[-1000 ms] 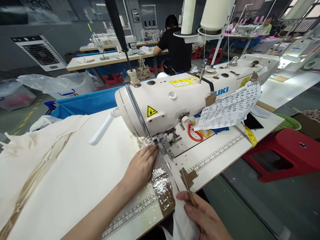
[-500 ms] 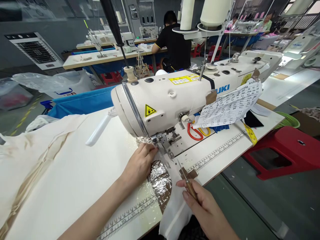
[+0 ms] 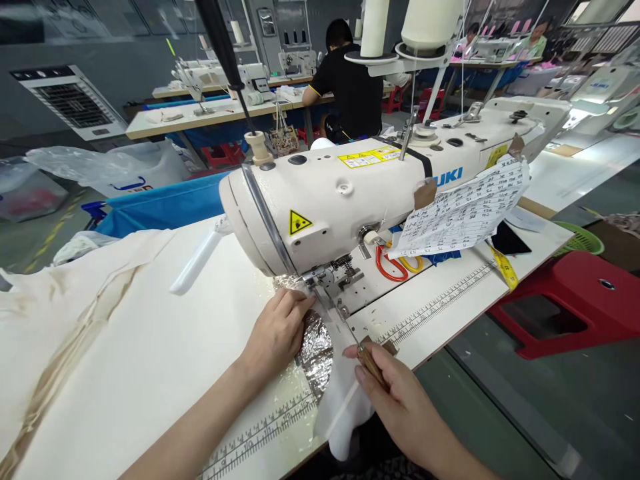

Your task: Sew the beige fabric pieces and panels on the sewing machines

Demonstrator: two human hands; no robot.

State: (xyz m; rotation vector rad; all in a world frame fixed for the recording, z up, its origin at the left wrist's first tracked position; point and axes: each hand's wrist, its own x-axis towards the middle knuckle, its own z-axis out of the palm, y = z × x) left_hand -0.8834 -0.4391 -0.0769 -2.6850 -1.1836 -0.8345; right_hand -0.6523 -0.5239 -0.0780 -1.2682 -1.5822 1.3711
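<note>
Beside the presser foot of a white sewing machine [image 3: 330, 200], my left hand [image 3: 277, 327] is closed, with its fingertips on a strip of white fabric [image 3: 343, 393]. The strip runs from the needle area over the table edge and hangs down at the front. My right hand [image 3: 400, 397] grips the wooden handle of an awl [image 3: 371, 365]. The awl's thin metal shaft points toward the presser foot and lies over the fabric. Shiny clear tape [image 3: 316, 347] covers the machine bed beside my left hand. The needle point itself is hidden.
Scissors with red and yellow handles [image 3: 393, 265] lie behind the needle area. A handwritten sheet [image 3: 460, 210] hangs on the machine. A yellow tape measure [image 3: 504, 268], a red stool [image 3: 570, 300] and cream fabric [image 3: 75, 340] flank the work. A co-worker [image 3: 353, 87] sits ahead.
My right hand and the awl have moved left and up, bringing the tip nearer the presser foot. The hanging end of the fabric has shifted. My left hand stays almost in place.
</note>
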